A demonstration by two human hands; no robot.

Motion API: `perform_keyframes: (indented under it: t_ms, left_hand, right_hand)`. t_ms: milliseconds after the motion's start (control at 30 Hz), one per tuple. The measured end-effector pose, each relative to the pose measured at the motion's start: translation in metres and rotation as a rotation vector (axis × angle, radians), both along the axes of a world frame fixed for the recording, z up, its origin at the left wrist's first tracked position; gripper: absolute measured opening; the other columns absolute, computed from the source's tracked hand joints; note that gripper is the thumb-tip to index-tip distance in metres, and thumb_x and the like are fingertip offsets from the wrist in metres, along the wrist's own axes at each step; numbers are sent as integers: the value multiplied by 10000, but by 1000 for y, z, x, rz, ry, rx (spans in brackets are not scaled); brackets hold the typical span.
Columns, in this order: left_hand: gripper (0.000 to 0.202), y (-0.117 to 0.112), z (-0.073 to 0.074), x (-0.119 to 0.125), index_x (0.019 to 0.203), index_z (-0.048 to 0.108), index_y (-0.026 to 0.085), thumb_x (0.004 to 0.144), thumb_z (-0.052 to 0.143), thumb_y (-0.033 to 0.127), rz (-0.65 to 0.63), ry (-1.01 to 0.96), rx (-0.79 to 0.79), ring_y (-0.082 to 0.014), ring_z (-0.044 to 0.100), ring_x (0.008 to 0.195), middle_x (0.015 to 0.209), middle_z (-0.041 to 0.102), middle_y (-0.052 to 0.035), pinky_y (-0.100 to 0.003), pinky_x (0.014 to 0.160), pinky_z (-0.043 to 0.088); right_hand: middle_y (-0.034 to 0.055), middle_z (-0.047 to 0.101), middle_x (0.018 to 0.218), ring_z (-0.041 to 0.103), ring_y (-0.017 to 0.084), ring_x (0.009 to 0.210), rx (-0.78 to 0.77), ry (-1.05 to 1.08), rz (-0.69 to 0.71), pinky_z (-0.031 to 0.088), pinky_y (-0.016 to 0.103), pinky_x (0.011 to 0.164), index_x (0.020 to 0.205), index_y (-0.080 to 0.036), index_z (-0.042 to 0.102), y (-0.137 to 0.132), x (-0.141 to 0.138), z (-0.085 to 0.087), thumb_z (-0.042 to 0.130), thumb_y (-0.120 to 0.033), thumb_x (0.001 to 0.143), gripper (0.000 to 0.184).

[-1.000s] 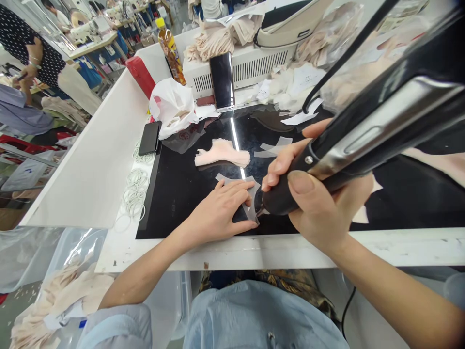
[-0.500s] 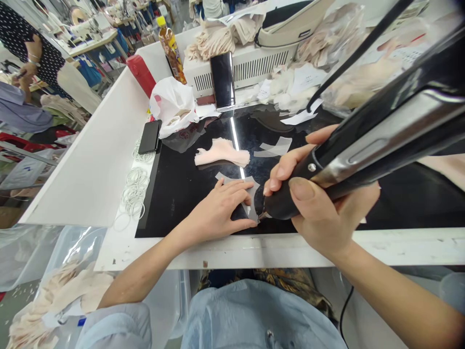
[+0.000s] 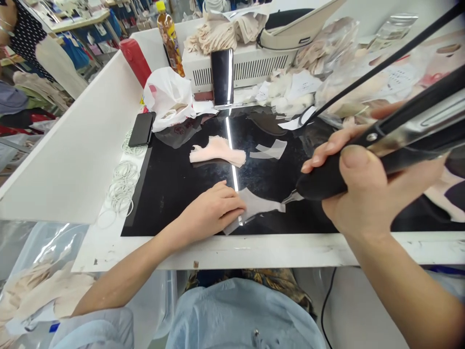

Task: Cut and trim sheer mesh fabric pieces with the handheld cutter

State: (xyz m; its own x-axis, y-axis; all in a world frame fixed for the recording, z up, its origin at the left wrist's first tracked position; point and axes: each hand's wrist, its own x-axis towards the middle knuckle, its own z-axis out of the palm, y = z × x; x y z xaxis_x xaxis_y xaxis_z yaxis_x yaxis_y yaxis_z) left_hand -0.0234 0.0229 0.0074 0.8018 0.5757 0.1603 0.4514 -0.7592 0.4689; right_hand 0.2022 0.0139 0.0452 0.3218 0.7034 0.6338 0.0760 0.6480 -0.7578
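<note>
On the black work surface [image 3: 174, 194], my left hand [image 3: 214, 211] presses the left end of a thin, translucent whitish piece [image 3: 257, 203], with its fingers bent together. The thumb is hidden. My right hand [image 3: 366, 179] is wrapped round a black-and-silver hand tool [image 3: 327, 177] with a rounded end; its exact kind I cannot tell. A slim metal tip [image 3: 292, 198] in front of it meets the right corner of the translucent piece. Behind my left hand lies a stack of pale pink fabric pieces [image 3: 218, 151]. Translucent strips [image 3: 269, 150] lie to its right.
White elastic loops [image 3: 123, 186] and a black phone [image 3: 141, 129] line the left side. A white plastic bag [image 3: 170, 97], an upright phone [image 3: 222, 77] and a drink bottle [image 3: 170, 41] stand behind. A black cable [image 3: 370, 72] crosses the upper right. Another person stands far left.
My right hand and the tool have moved right, away from my left hand. The translucent piece now stretches out between my left fingers and the metal tip. The view has shifted slightly.
</note>
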Motion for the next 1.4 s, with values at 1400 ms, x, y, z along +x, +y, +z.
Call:
perform_keyframes:
  t_ms: [1400]
  left_hand:
    - [302, 3, -2, 7, 1290, 617, 251, 990, 590, 277, -30, -1, -39, -218, 534, 1331, 1405, 616, -57, -527, 1246, 193]
  right_hand:
    - [-33, 624, 777, 593, 111, 564, 63, 158, 100, 530, 310, 472, 1080, -270, 616, -3, -31, -7, 807, -255, 775, 360]
